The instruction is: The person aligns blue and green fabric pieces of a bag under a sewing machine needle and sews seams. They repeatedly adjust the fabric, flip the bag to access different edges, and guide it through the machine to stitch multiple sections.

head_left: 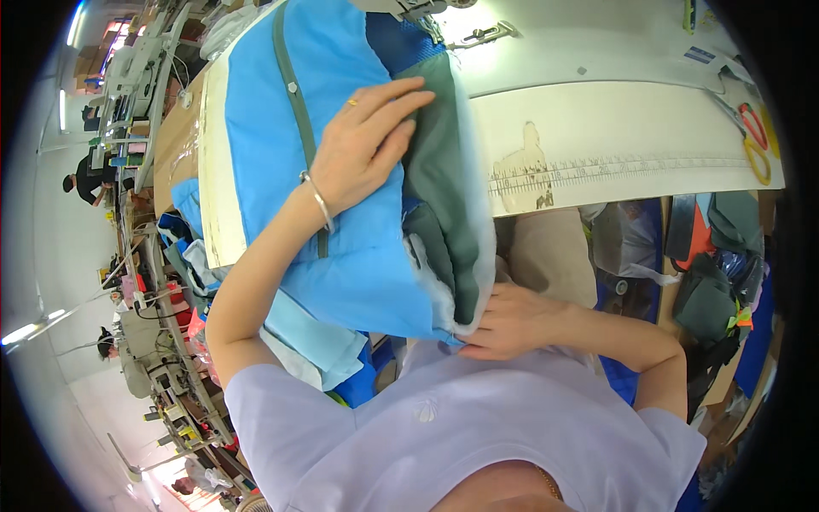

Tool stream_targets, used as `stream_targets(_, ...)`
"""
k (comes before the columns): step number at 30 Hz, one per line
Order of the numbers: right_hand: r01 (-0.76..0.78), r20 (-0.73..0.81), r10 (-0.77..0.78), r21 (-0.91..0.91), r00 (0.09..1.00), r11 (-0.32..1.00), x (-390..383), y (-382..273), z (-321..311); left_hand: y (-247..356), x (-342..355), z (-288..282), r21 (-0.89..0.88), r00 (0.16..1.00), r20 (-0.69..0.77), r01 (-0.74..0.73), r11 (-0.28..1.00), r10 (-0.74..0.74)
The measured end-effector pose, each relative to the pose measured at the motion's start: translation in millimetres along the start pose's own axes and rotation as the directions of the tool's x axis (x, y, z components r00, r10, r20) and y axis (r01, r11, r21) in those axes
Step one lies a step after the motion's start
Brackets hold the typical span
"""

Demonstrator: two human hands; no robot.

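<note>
The top edge crops the sewing machine (418,8) and blue cloth (337,51), whose near rim hides some fingertips of the right hand (516,320). A far worker (85,181) is too small to make out.

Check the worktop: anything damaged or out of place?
Yes: right of the blue and green padded fabric piece, the flat white worktop looks damaged. A ragged tan patch lies by its black printed ruler scale, perhaps worn or peeled.

Left hand (358,158) is held palm-down, forearm (273,243) extended, fingers (394,111) slightly spread; right hand (514,322) is held near torso (461,401), elbow (670,354) bent outward.
</note>
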State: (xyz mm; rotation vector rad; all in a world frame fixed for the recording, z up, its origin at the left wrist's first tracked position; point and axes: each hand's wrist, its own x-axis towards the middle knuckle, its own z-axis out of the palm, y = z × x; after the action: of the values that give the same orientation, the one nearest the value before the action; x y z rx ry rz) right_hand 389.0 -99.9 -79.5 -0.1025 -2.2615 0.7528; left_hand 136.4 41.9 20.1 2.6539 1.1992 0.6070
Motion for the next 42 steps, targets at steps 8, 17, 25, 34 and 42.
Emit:
stream_targets(8,-0.343,-0.371,0.139,-0.571,0.918,0.746,41,54,-96,1,10,-15,0.194,0.999,-0.045,-0.011,0.981,0.02)
stream_targets(17,-0.337,-0.251,0.232,-0.561,0.94,0.756,67,69,-86,-6,51,14,0.274,0.969,0.03,-0.243,0.931,0.244)
stream_targets(25,-0.31,-0.243,0.217,-0.469,0.946,0.827,78,76,-74,-6,48,12,0.226,0.973,-0.062,-0.201,0.953,0.22)
stream_targets(34,-0.271,-0.208,0.189,-0.514,0.96,0.814,80,74,-78,-18,41,30,0.151,0.978,-0.141,-0.13,0.98,0.152)
stream_targets(42,-0.267,-0.093,0.255,-0.503,0.962,0.822,84,72,-87,-23,40,32,0.209,0.972,-0.101,-0.186,0.96,0.21)
